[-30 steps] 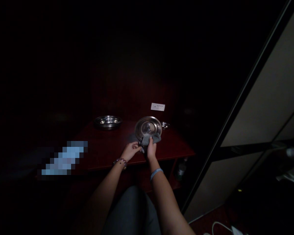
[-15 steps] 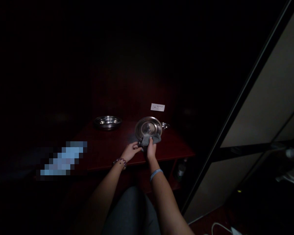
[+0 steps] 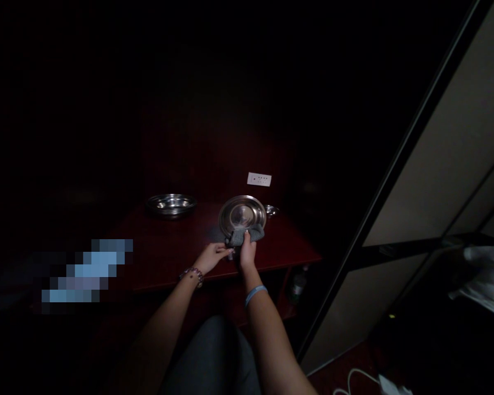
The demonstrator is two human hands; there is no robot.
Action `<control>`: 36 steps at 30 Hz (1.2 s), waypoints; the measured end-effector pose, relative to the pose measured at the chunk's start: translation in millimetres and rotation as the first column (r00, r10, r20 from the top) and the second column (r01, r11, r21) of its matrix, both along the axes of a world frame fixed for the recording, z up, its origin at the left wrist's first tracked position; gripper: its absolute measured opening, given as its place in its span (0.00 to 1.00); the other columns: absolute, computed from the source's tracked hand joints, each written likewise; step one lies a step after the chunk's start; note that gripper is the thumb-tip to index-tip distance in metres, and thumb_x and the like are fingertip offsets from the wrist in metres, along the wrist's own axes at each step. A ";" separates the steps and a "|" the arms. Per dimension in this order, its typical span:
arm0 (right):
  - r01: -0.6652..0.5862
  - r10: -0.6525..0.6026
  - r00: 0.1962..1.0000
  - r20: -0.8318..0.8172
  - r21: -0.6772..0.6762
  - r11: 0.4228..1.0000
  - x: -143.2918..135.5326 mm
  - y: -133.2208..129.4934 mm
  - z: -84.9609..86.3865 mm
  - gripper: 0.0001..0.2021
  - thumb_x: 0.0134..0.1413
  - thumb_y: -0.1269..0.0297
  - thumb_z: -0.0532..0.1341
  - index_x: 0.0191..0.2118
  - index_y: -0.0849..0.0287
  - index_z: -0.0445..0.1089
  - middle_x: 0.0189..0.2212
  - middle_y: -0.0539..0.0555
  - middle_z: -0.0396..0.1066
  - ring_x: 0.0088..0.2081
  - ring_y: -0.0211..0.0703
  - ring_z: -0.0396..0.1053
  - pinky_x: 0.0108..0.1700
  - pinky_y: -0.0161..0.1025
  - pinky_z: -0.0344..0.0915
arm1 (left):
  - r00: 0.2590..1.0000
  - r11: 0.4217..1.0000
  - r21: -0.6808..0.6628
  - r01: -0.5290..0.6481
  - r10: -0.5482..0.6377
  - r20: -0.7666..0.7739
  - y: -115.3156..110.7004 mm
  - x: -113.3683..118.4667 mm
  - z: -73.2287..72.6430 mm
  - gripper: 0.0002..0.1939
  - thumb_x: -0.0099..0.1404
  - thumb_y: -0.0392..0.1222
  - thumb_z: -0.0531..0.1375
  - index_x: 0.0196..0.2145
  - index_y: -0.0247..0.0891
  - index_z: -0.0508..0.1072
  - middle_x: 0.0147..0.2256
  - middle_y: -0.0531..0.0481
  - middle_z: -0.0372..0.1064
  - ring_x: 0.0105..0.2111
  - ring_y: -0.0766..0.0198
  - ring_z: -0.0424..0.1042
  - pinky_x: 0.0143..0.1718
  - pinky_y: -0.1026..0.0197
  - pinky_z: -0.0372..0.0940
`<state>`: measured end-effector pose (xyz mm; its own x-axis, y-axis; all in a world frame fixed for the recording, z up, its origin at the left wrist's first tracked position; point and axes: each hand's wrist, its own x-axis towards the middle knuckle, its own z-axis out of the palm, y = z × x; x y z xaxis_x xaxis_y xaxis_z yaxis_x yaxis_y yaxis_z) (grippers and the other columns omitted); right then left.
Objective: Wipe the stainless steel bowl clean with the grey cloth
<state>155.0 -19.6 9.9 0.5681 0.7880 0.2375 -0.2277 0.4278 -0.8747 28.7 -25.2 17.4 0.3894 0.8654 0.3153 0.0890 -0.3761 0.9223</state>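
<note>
Right hand (image 3: 247,253) clamped on grey cloth (image 3: 245,235) against tilted steel plate (image 3: 242,215), left hand (image 3: 212,257) pinching its lower rim, near table's (image 3: 168,258) front edge.

- The red table (image 3: 164,258) lies bare between the steel bowl (image 3: 171,204) at the back left and the tilted steel plate (image 3: 242,215).
- A small metal piece (image 3: 270,210), perhaps a cup, crowds the plate's right side.
- The dark wall panel (image 3: 395,181) closes the right.
</note>
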 end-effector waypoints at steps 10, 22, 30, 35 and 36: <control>-0.025 0.023 0.998 -0.054 -0.035 0.999 1.2 2.4 -1.8 0.21 0.52 0.54 0.59 0.43 0.68 0.73 0.40 0.59 0.77 0.43 0.45 0.73 0.44 0.36 0.66 | 0.996 0.995 0.050 -0.083 0.085 -0.039 0.1 -2.6 -0.9 0.16 0.50 0.55 0.64 0.19 0.39 0.73 0.22 0.50 0.74 0.26 0.61 0.71 0.31 0.62 0.63; -0.027 0.025 0.996 -0.091 -0.021 0.999 1.0 1.0 -0.1 0.18 0.55 0.55 0.57 0.40 0.66 0.73 0.34 0.56 0.77 0.37 0.42 0.74 0.38 0.33 0.67 | 0.999 0.998 -0.051 0.031 -0.033 -0.034 7.3 2.3 -8.3 0.14 0.49 0.51 0.66 0.29 0.39 0.79 0.32 0.47 0.79 0.35 0.56 0.76 0.40 0.58 0.67; -0.021 0.006 0.989 -0.147 -0.104 0.994 0.0 -2.9 3.6 0.20 0.55 0.52 0.57 0.37 0.67 0.73 0.30 0.58 0.76 0.29 0.42 0.72 0.27 0.33 0.65 | 0.995 0.995 -0.027 0.096 -0.096 -0.025 10.1 1.4 -8.4 0.12 0.47 0.43 0.64 0.31 0.39 0.79 0.35 0.46 0.78 0.39 0.55 0.75 0.45 0.57 0.66; 0.003 -0.014 0.990 -0.142 -0.076 0.997 0.6 -3.1 4.3 0.20 0.54 0.53 0.58 0.39 0.68 0.74 0.37 0.60 0.77 0.37 0.45 0.74 0.35 0.34 0.68 | 0.995 0.995 -0.041 0.093 -0.095 -0.038 10.0 0.6 -8.6 0.11 0.48 0.45 0.64 0.30 0.38 0.77 0.32 0.47 0.78 0.37 0.55 0.75 0.45 0.55 0.66; 0.003 -0.014 0.989 -0.144 -0.073 0.997 0.7 -2.5 3.7 0.20 0.54 0.53 0.59 0.39 0.68 0.74 0.37 0.60 0.77 0.38 0.45 0.74 0.36 0.35 0.68 | 0.995 0.995 -0.043 0.089 -0.090 -0.032 9.3 0.7 -8.2 0.11 0.48 0.45 0.64 0.30 0.38 0.77 0.32 0.47 0.78 0.37 0.55 0.75 0.46 0.55 0.66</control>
<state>155.7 -22.1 13.6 0.5989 0.7953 0.0946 -0.3509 0.3667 -0.8616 29.4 -15.9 9.2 0.4755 0.8387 0.2655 0.0877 -0.3455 0.9343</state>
